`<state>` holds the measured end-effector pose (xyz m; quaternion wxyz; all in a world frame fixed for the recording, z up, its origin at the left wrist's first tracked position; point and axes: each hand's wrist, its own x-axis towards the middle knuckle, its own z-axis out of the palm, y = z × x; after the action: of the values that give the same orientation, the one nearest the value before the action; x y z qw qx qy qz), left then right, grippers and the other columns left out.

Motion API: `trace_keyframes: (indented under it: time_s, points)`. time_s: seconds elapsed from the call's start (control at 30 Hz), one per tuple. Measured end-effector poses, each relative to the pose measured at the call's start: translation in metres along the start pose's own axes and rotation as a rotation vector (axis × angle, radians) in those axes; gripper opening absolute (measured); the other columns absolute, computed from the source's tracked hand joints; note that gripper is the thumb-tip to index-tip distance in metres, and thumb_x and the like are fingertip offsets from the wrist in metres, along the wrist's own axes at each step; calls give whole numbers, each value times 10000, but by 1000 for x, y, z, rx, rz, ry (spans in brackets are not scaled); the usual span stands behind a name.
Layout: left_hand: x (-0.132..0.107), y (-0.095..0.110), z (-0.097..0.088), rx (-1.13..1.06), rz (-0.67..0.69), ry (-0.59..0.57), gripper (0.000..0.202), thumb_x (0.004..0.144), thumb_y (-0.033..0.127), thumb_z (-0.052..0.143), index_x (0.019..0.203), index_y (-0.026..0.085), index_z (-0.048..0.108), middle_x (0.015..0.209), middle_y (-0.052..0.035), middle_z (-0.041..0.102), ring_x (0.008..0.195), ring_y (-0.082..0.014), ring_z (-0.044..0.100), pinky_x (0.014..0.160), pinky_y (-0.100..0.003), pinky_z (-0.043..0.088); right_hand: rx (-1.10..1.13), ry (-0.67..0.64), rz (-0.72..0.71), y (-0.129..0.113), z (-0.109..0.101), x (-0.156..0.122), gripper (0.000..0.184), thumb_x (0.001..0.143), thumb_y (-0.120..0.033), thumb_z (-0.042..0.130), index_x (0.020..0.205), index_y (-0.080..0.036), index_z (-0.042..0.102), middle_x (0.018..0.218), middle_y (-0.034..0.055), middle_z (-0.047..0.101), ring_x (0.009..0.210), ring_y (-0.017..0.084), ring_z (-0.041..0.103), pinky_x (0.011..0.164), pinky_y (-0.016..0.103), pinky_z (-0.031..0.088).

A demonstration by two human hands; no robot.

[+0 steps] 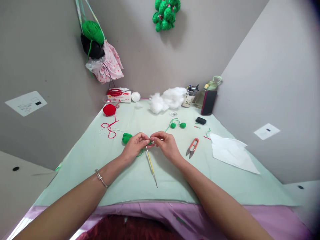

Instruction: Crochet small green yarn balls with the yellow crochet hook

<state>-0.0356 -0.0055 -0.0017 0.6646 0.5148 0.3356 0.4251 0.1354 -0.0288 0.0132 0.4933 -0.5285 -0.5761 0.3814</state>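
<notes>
My left hand [136, 146] and my right hand [166, 145] meet over the middle of the table, fingers pinched together. Between the fingertips shows a small piece of green crochet work [150, 142], mostly hidden by the fingers. A yellow-handled crochet hook [150, 162] slants down from beneath my left fingers; whether they touch it I cannot tell. Beside my left hand lies a ball of green yarn [126, 138], and a green strand [140, 153] curls out below that hand. Two small green crocheted balls [178, 125] with yarn tails rest beyond my right hand.
Orange thread snips [194, 144] and white paper [233, 153] lie to the right. Red yarn [109, 110] is at back left. White stuffing [167, 100], a pen cup [189, 99], a bottle [208, 88] and a phone [209, 102] line the back. A bag [110, 61] hangs on the wall.
</notes>
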Motion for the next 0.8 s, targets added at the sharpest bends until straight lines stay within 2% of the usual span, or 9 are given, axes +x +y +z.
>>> trace_keyframes:
  time_s: [0.17,0.27,0.37,0.43,0.53,0.63,0.7,0.8]
  points:
    - [-1,0,-2,-7,-18,-20,323,718,402,901,816,183,686,982,-28,739,873,-200,757,959,-404,588,63,55,16,-1,-6,4,196,773,-412,728,775,-216,734,693,7,690,586,151,561,602,309,485]
    - [0,-1,-3,19,-66,-35,242,715,361,893,809,178,766,960,-62,778,920,-240,757,981,-416,564,64,91,6,-2,-10,5,221,803,-436,721,788,-215,713,629,-7,634,575,156,548,599,311,479]
    - [-1,0,-2,25,-98,-30,221,738,341,870,884,184,817,953,-88,805,981,-270,744,990,-417,543,37,92,-48,-6,-8,0,178,847,-394,690,804,-222,709,689,9,653,616,165,571,637,318,497]
    - [-2,2,-1,6,-95,-23,245,779,405,834,875,179,821,977,-101,807,1005,-267,731,985,-395,537,10,66,-105,-9,-4,-6,132,858,-350,692,803,-237,728,786,30,687,709,183,614,711,328,516]
    - [-2,5,-1,-19,-92,-16,310,797,475,811,823,166,808,919,-103,795,919,-233,714,886,-341,547,-122,-43,-250,-8,3,-16,116,895,-274,668,856,-270,777,901,51,714,862,207,657,816,331,519]
    - [-2,5,-2,-19,-109,-1,285,721,413,884,804,158,785,795,-67,761,760,-185,678,747,-296,527,-378,-142,-429,-2,7,-21,228,971,-229,569,968,-292,788,972,65,726,916,202,669,806,308,514]
    - [-2,5,-2,-13,-113,11,280,693,375,904,802,159,765,760,-42,742,699,-160,651,700,-279,508,-464,-122,-456,2,7,-21,242,994,-231,546,971,-285,780,969,69,721,909,198,663,781,299,504]
    - [-3,5,0,-5,-88,28,254,704,342,891,787,178,716,715,-2,713,679,-149,643,709,-281,515,-457,-43,-405,4,5,-17,221,989,-228,554,919,-258,762,921,67,695,855,196,645,746,304,484]
